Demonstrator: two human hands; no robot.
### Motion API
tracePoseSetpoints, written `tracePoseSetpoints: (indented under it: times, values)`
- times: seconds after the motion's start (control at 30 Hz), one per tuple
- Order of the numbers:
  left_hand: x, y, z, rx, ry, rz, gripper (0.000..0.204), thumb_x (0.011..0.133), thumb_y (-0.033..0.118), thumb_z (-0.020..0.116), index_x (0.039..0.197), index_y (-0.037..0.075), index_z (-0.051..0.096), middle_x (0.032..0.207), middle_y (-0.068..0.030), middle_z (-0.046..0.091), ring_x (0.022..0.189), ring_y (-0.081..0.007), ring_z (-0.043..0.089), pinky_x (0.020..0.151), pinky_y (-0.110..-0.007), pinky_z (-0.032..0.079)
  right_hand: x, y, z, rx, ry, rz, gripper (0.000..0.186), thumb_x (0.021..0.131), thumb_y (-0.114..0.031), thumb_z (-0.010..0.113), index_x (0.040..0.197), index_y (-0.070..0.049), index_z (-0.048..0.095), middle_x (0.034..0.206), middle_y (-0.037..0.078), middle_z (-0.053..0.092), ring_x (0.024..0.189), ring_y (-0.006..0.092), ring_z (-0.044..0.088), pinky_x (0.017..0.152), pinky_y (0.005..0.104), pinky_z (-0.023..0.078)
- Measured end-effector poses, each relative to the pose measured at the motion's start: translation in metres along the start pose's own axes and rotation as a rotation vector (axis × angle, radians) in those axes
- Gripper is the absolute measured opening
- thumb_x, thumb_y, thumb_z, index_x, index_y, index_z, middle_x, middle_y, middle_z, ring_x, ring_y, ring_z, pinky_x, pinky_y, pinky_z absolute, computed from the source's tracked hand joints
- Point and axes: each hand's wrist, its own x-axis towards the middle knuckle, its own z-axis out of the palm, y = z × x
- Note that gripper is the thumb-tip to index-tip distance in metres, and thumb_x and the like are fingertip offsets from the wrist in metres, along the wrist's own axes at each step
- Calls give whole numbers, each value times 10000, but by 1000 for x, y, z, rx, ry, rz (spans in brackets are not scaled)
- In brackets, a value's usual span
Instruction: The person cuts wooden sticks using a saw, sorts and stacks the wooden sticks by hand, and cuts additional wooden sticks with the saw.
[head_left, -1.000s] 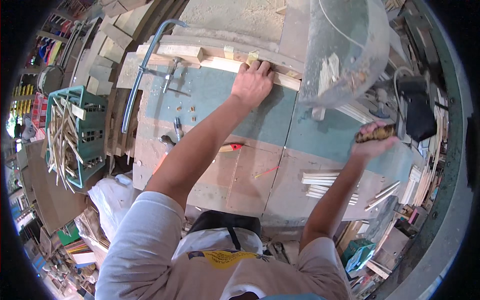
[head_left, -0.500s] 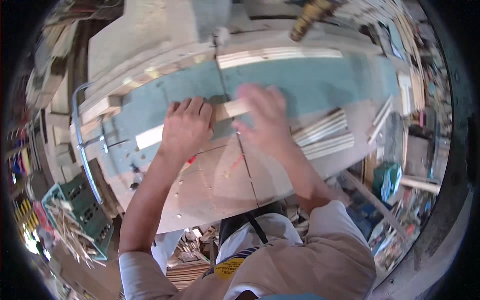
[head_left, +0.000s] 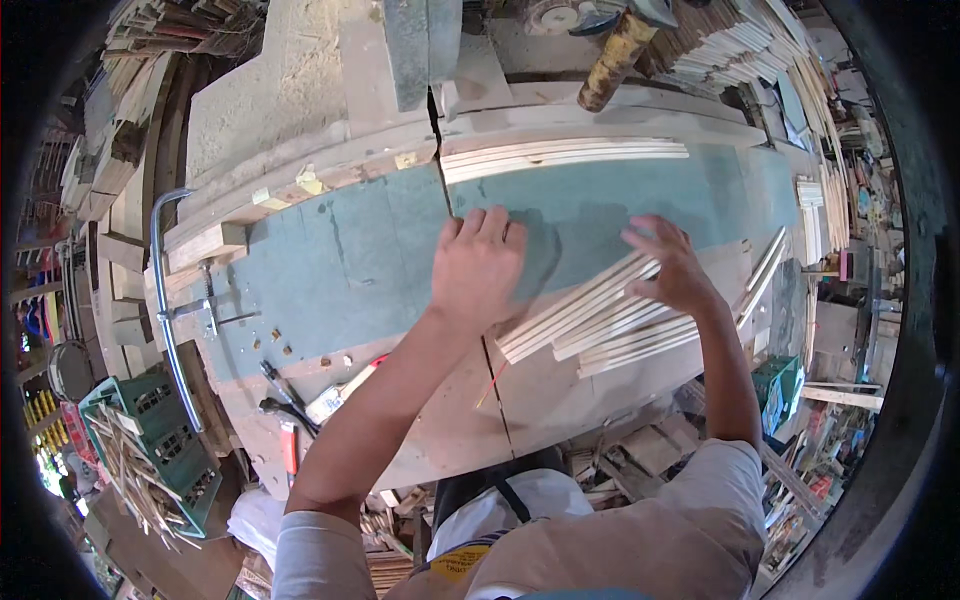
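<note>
My left hand is above the grey-green surface of the bench, beside the dark slit. Its fingers curl down, and nothing shows sticking out from them. To the right, my right hand has its thumb and fingers apart. It hovers at the far ends of a bundle of pale wooden strips, with no strip visibly gripped. More wooden strips lie fanned out beside that bundle, nearer to me. A straight row of strips lies along the back of the surface.
A bar clamp grips the bench's left side. Hand tools, including a red-handled one, lie at the front left. A wooden handle juts in at the back. A green crate of wood scraps stands at lower left.
The wooden piece both hands were on no longer lies across the slit. My left hand has moved right, my right hand farther right and open. A bundle of strips now shows between them.
</note>
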Motion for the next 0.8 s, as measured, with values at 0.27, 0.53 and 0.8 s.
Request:
tracePoseSetpoints:
  times: [0.27,0.53,0.8]
  values:
    - [65,-26,53,296,315,-12,206,828,127,653,1008,42,708,1034,-72,577,1038,-238,601,902,-412,522,90,162,20,-10,548,201,512,863,-237,772,1324,-61,636,1399,202,566,1324,396,510,1127,462,403]
    - [58,-28,43,177,225,-90,134,784,160,664,717,51,705,989,-85,586,1009,-267,591,839,-386,523,93,142,7,-54,425,232,396,936,-134,673,1324,-60,659,1386,156,622,1304,336,568,1120,429,429]
    - [-45,-110,-12,263,209,-212,190,803,181,645,929,61,722,1030,-55,587,993,-239,585,819,-375,496,127,17,37,-21,476,4,332,965,-181,672,1264,-38,692,1296,144,646,1212,345,590,1062,447,453]
